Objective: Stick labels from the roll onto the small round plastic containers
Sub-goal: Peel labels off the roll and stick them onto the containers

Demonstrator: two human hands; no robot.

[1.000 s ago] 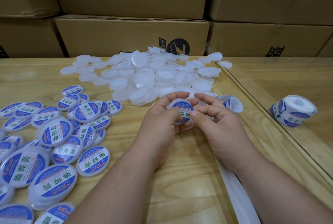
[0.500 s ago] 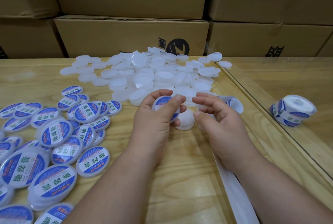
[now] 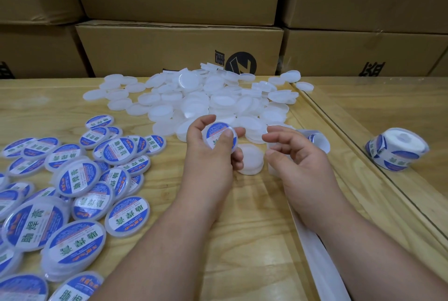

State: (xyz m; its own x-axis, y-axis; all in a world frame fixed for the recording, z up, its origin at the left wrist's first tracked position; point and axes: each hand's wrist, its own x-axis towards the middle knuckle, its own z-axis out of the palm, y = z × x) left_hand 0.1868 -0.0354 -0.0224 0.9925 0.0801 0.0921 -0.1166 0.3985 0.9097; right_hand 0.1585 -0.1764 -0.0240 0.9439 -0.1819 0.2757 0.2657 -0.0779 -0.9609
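The left hand [image 3: 208, 155] holds a labelled container [image 3: 219, 139] in a curled grip, thumb on its blue label, above the table [image 3: 242, 240] middle. The right hand [image 3: 298, 155] hovers beside it, fingers loosely curled, holding nothing. The label roll [image 3: 397, 151] sits near the right edge.

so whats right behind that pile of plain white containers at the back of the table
Stacked cardboard boxes stand right behind the pile of unlabelled containers; a black round logo shows on one box. The pile covers the box's bottom edge and the lower part of the logo, so I cannot tell whether they touch.
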